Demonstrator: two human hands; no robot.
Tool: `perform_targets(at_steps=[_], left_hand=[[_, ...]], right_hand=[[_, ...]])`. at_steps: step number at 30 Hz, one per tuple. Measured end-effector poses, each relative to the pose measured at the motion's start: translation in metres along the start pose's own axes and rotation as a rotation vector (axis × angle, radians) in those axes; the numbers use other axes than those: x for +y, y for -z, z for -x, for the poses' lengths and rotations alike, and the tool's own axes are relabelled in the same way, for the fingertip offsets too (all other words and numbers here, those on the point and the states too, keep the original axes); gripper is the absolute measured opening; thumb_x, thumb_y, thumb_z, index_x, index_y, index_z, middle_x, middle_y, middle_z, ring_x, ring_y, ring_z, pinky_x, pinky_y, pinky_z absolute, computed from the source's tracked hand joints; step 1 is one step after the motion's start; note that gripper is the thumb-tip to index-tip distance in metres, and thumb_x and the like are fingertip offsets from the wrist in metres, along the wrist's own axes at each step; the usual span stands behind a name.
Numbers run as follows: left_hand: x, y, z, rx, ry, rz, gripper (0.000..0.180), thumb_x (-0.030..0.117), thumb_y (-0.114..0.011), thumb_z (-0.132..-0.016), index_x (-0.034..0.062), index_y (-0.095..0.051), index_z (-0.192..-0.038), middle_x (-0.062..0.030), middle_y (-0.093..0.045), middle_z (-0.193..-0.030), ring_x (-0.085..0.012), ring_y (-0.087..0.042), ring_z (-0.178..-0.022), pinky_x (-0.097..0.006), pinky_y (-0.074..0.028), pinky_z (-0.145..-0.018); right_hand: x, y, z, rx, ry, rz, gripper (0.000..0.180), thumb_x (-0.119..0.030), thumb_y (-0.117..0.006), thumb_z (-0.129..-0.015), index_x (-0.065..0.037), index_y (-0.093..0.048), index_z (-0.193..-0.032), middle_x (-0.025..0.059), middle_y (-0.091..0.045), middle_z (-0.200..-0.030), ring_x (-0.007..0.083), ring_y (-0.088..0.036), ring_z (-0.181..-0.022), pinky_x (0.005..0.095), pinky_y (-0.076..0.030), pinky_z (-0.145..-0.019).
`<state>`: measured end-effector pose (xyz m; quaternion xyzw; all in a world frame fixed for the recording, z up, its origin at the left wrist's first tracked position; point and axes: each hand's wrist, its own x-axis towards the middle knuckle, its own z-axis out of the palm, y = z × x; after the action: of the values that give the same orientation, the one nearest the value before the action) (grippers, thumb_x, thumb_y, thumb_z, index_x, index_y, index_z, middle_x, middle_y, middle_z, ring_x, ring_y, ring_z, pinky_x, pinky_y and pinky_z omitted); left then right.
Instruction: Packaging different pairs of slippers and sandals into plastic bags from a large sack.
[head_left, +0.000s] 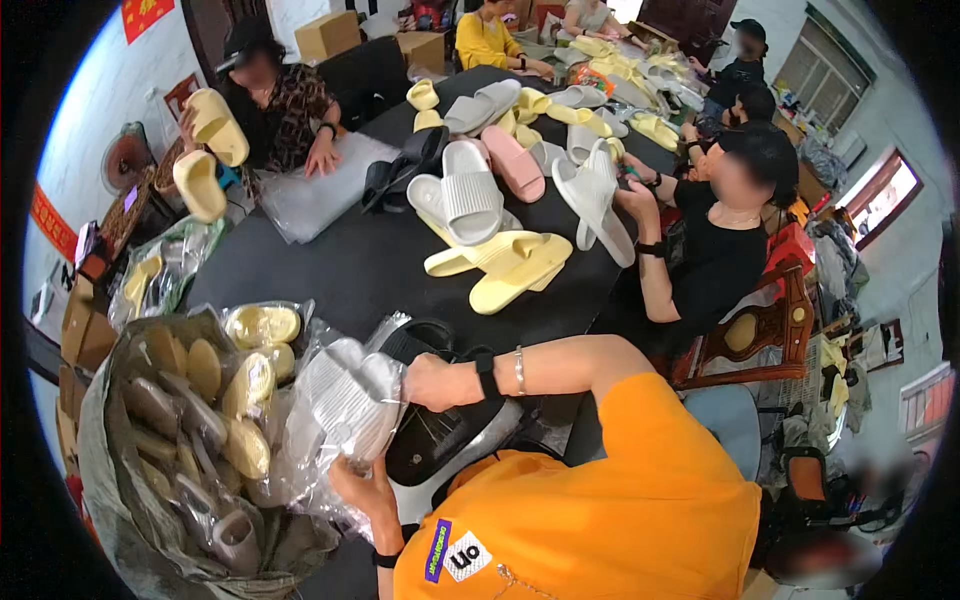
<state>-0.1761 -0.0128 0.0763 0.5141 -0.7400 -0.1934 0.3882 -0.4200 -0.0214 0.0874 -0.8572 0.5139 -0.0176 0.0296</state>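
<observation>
A pair of pale grey slippers (350, 400) sits inside a clear plastic bag in front of me. My left hand (366, 492) grips the bag's lower edge, fingers curled against it. At the bag's right side, my right hand (440, 383) is closed on its edge; its fingertips are partly hidden. Dark slippers (425, 450) lie just beside and under my right forearm. Left of the bag stands a large grey-green sack (110, 460) filled with bagged beige and yellow slippers (250, 385).
Loose yellow slippers (515, 270), a grey slipper (472, 195) and a pink slipper (513, 163) lie on the black table (330, 285). Across it, a person (285, 110) holds yellow slippers near clear plastic sheets (335, 185). Another person in black (710, 230) sits at the right.
</observation>
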Motion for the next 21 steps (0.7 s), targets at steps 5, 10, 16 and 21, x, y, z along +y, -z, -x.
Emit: perform_targets(at_steps=[5, 10, 16, 21], left_hand=[[0.001, 0.003, -0.013, 0.081, 0.128, 0.133, 0.049, 0.012, -0.078, -0.062, -0.0058, -0.049, -0.098, -0.0126, -0.047, -0.086, -0.0235, -0.046, -0.075, -0.034, -0.039, -0.064], [-0.001, 0.005, -0.006, 0.072, 0.019, -0.057, 0.048, 0.016, -0.077, -0.065, -0.0055, -0.049, -0.097, -0.0132, -0.048, -0.083, -0.0264, -0.046, -0.076, -0.035, -0.037, -0.067], [-0.005, -0.004, -0.001, -0.003, -0.044, -0.13, 0.048, 0.015, -0.078, -0.059, -0.0027, -0.051, -0.094, -0.0151, -0.05, -0.082, -0.032, -0.046, -0.077, -0.04, -0.035, -0.07], [-0.017, -0.012, -0.001, -0.022, -0.04, -0.18, 0.052, 0.017, -0.079, -0.057, -0.0035, -0.052, -0.096, -0.0164, -0.051, -0.082, -0.0336, -0.047, -0.079, -0.042, -0.034, -0.071]], right_hand=[[0.021, 0.093, 0.049, -0.038, -0.118, 0.035, 0.017, -0.017, -0.058, -0.061, -0.003, -0.058, -0.072, 0.016, -0.06, -0.071, 0.0303, -0.062, -0.065, 0.0395, -0.049, -0.054], [0.052, 0.185, 0.086, -0.081, -0.152, 0.11, 0.021, -0.02, -0.056, -0.06, -0.005, -0.059, -0.075, 0.0152, -0.059, -0.074, 0.0326, -0.061, -0.068, 0.043, -0.049, -0.057], [0.163, 0.265, 0.116, -0.015, -0.569, 0.264, 0.025, -0.02, -0.057, -0.058, -0.007, -0.056, -0.079, 0.0134, -0.058, -0.077, 0.0324, -0.058, -0.076, 0.0425, -0.046, -0.062], [0.272, 0.247, 0.126, 0.267, -0.834, 0.736, 0.052, -0.006, -0.05, -0.072, -0.02, -0.043, -0.122, 0.0117, -0.055, -0.1, 0.0332, -0.057, -0.088, 0.0457, -0.046, -0.071]])
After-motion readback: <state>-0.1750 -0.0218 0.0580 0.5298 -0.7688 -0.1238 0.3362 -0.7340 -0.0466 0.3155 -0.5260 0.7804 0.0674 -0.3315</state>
